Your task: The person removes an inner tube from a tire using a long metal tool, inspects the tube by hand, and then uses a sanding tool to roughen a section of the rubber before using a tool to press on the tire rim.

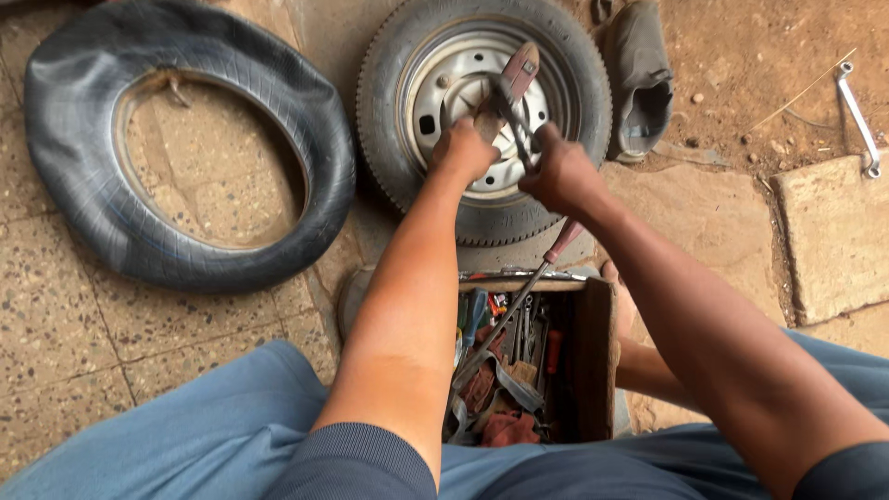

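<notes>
Pliers (515, 93) lying over the steel rim (435, 69) of the wheel (482, 218), long axis slanting from upper right down toward the body. Left hand (461, 148) closing around the wooden-looking handle end; right hand (558, 171) gripping the metal handles just beside it. Both hands equally near, directly below the tool. Toolbox (593, 356) sitting between the knees.

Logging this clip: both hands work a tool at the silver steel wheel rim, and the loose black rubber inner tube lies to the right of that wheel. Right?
Not quite. In the head view the loose black rubber inner tube lies left of the wheel's silver steel rim; both hands do work there.
</notes>
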